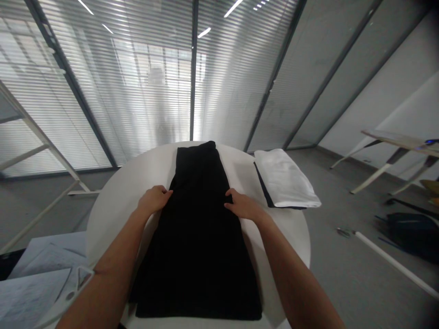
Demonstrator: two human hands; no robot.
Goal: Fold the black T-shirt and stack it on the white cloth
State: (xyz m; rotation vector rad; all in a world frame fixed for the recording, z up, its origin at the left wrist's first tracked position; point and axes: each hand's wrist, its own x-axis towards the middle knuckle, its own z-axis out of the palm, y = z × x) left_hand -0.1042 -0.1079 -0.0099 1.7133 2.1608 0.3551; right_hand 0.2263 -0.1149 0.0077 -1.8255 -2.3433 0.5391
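Observation:
A long black garment (202,237), probably trousers folded lengthwise, lies flat on the round white table (118,205). Its narrow end points to the far edge, and the wide end reaches the near edge. At its left side, my left hand (153,201) pinches the cloth edge between thumb and fingers. My right hand (244,205) grips the opposite edge at about the same height, fingers curled over the fabric. Right of my right hand, a folded white cloth (286,178) rests on a dark folded piece (263,185), partly hidden and overhanging the table's right edge.
Glass panels with blinds (144,100) stand behind the table. On the left are a white metal frame (48,141) and papers (37,283). To the right are a wooden-topped table (394,137), a white pole (391,258) and a dark bag (411,233) on the floor.

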